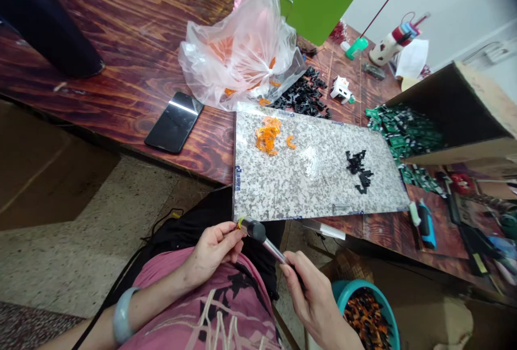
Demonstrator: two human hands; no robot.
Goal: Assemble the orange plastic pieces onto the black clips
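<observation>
My right hand (311,291) is wrapped round the handle of a small mallet (274,250), which has a metal shaft and a head that is black at one end and yellow at the other. My left hand (216,247) is closed in a pinch beside the yellow end of the head; what its fingertips hold is too small to make out. Both hands are in front of the near edge of a speckled grey slab (283,194). Orange curved plastic pieces (269,134) lie on the slab's left part, and black plastic pieces (357,169) on its right.
A clear plastic bag (242,64) with orange pieces stands behind the slab, beside a heap of black pieces (305,94). A phone (174,122) lies to the left. Green circuit boards (404,129) spill from a cardboard box (464,118). A teal bucket (338,288) of parts is below right.
</observation>
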